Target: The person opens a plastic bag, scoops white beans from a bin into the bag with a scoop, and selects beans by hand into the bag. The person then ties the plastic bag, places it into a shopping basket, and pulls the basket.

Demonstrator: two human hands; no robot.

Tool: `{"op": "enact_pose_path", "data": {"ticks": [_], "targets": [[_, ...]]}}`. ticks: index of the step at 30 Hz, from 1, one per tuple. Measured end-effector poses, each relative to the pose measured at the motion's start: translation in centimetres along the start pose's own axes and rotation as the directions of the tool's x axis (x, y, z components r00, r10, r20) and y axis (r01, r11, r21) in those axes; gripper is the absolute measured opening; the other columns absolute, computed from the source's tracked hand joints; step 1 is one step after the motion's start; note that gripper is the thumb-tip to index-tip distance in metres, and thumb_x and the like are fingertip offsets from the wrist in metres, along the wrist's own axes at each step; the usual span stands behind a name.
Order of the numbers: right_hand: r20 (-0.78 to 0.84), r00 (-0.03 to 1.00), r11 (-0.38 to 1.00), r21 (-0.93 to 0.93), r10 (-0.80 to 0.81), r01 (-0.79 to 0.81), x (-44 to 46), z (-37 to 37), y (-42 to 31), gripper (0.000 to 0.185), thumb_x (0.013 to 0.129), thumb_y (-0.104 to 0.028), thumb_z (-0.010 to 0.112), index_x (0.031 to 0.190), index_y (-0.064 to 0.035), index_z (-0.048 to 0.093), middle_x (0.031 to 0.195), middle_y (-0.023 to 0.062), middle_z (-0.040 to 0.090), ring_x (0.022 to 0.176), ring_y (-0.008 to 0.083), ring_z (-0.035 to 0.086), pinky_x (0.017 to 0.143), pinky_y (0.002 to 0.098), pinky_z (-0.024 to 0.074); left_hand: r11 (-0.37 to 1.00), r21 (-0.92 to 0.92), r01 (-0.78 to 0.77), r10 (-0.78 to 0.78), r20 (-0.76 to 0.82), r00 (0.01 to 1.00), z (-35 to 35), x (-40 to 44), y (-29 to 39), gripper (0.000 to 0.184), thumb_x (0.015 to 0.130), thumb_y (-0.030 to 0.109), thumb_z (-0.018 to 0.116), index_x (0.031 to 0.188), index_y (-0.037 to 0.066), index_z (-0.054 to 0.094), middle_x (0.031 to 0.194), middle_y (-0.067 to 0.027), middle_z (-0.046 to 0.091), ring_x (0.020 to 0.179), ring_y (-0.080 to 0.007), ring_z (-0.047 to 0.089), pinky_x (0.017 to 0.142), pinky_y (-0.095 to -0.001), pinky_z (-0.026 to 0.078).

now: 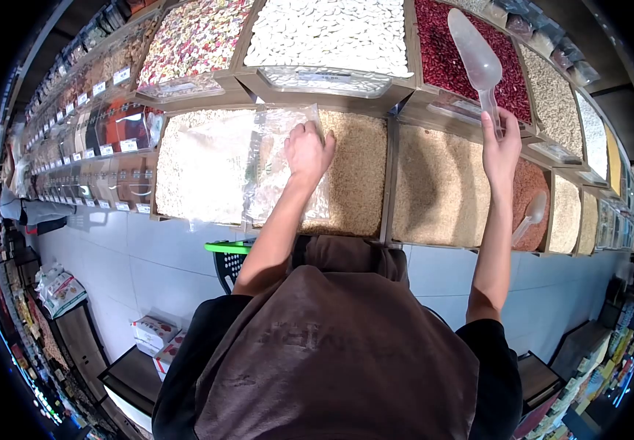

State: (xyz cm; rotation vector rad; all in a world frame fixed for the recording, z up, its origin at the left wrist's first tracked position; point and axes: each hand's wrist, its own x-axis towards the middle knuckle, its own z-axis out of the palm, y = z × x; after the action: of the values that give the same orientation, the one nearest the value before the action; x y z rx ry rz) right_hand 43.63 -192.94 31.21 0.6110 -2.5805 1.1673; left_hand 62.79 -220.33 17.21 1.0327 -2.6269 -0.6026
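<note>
My right hand [504, 150] is closed around the handle of a clear plastic scoop [477, 59]. The scoop points up and away over a bin of dark red beans [434, 37]. With fingers curled, my left hand [309, 152] grips a thin, clear plastic bag [269, 191]. The crinkled bag lies spread over two front bins, one of pale grain [199, 132] and one of tan grain [357, 176]. Glare hides the bag's left edge and its opening. Between my forearms is another bin of light tan grain [434, 183].
Behind stand bins of white seeds [328, 33] and mixed pink pieces [192, 44]. A second scoop [535, 209] rests in reddish-brown grain [528, 235] at the right. Wooden dividers [391, 183] separate the bins. Below my left arm is a green-rimmed black basket [227, 248].
</note>
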Motion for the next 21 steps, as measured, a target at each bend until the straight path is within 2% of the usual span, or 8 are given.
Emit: {"op": "enact_pose_path", "data": {"ticks": [5, 7, 12, 14, 15, 16, 18, 21], "targets": [[-0.003, 1.0, 1.0, -0.022, -0.012, 0.011, -0.8, 0.8, 0.4, 0.035, 0.097, -0.03, 0.067, 0.114, 0.0014, 0.065, 0.107, 0.0157, 0.066, 0.099, 0.0258, 0.063, 0.086, 0.0376, 0.0491, 0.999, 0.011, 0.044, -0.044, 0.032, 0.999, 1.8, -0.1, -1.1, 0.033, 0.091, 0.031, 0.063, 0.103, 0.0, 0.064, 0.103, -0.0198, 0.065, 0.102, -0.0361, 0.061, 0.095, -0.0481, 0.043], [-0.07, 0.996, 0.997, 0.044, -0.061, 0.064, -0.7, 0.9, -0.2, 0.032, 0.101, -0.03, 0.062, 0.109, 0.0016, 0.066, 0.091, 0.011, 0.068, 0.08, 0.0145, 0.06, 0.072, 0.03, 0.0479, 0.999, -0.008, 0.032, -0.031, 0.009, 0.999, 2.2, 0.2, -1.6, 0.031, 0.091, 0.029, 0.061, 0.103, 0.001, 0.064, 0.103, -0.0198, 0.065, 0.102, -0.0365, 0.061, 0.096, -0.0479, 0.042], [-0.031, 0.997, 0.995, -0.061, 0.076, -0.078, 0.2, 2.8, -1.4, 0.032, 0.104, -0.028, 0.055, 0.099, 0.0018, 0.066, 0.074, 0.0133, 0.063, 0.065, 0.0197, 0.056, 0.063, 0.0394, 0.0459, 0.977, -0.205, 0.058, -0.064, -0.024, 0.998, 2.0, 0.3, -2.2, 0.02, 0.092, 0.021, 0.057, 0.093, 0.003, 0.066, 0.094, -0.0205, 0.067, 0.094, -0.0394, 0.063, 0.09, -0.049, 0.046], [-0.173, 0.984, 0.999, -0.028, -0.035, 0.03, -2.3, 6.1, -1.7, 0.031, 0.105, -0.027, 0.054, 0.094, 0.0011, 0.063, 0.076, 0.0138, 0.06, 0.068, 0.0204, 0.054, 0.065, 0.0374, 0.0448, 0.971, -0.238, 0.006, -0.044, -0.153, 0.987, 1.8, 0.0, -1.7, 0.017, 0.093, 0.013, 0.055, 0.087, 0.002, 0.067, 0.084, -0.0222, 0.068, 0.081, -0.039, 0.066, 0.081, -0.0495, 0.051], [-0.203, 0.978, 0.997, 0.048, -0.048, 0.059, -5.1, 6.2, -2.5, 0.028, 0.104, -0.025, 0.054, 0.094, 0.0001, 0.061, 0.074, 0.011, 0.057, 0.065, 0.0202, 0.05, 0.064, 0.0357, 0.0438, 0.953, -0.292, 0.085, -0.108, -0.064, 0.992, 0.2, -1.6, -1.5, 0.018, 0.093, 0.013, 0.054, 0.089, 0.001, 0.067, 0.084, -0.0225, 0.068, 0.078, -0.0378, 0.066, 0.078, -0.0479, 0.052], [-0.182, 0.983, 0.972, 0.234, 0.025, 0.019, -7.3, 6.3, -3.3, 0.025, 0.103, -0.023, 0.053, 0.101, 0.0009, 0.06, 0.079, 0.0095, 0.056, 0.068, 0.0205, 0.05, 0.068, 0.0346, 0.0445, 0.921, -0.361, 0.15, -0.171, -0.027, 0.985, -1.0, -1.0, -0.6, 0.018, 0.094, 0.012, 0.054, 0.09, 0.0, 0.067, 0.083, -0.0229, 0.068, 0.075, -0.0366, 0.067, 0.076, -0.0462, 0.053], [-0.012, 0.999, 0.99, 0.134, 0.035, -0.033, -11.3, 8.7, 1.7, 0.029, 0.097, -0.016, 0.056, 0.116, 0.0054, 0.056, 0.108, 0.0219, 0.058, 0.1, 0.0349, 0.057, 0.088, 0.0437, 0.0446, 0.918, -0.364, 0.155, -0.177, -0.026, 0.984, -0.2, -1.1, -2.4, 0.02, 0.096, 0.014, 0.055, 0.093, -0.001, 0.067, 0.081, -0.0232, 0.067, 0.072, -0.0348, 0.066, 0.075, -0.0442, 0.053], [0.188, 0.981, 0.999, 0.003, -0.051, 0.051, -14.4, 10.0, 2.6, 0.038, 0.091, -0.013, 0.059, 0.126, 0.0033, 0.052, 0.121, 0.0232, 0.054, 0.111, 0.0396, 0.053, 0.096, 0.0458, 0.0428, 0.909, -0.403, 0.107, -0.133, -0.036, 0.991, -0.2, -1.1, -2.9, 0.019, 0.094, 0.014, 0.059, 0.092, -0.003, 0.066, 0.082, -0.0218, 0.067, 0.071, -0.0337, 0.065, 0.072, -0.044, 0.051]]}}
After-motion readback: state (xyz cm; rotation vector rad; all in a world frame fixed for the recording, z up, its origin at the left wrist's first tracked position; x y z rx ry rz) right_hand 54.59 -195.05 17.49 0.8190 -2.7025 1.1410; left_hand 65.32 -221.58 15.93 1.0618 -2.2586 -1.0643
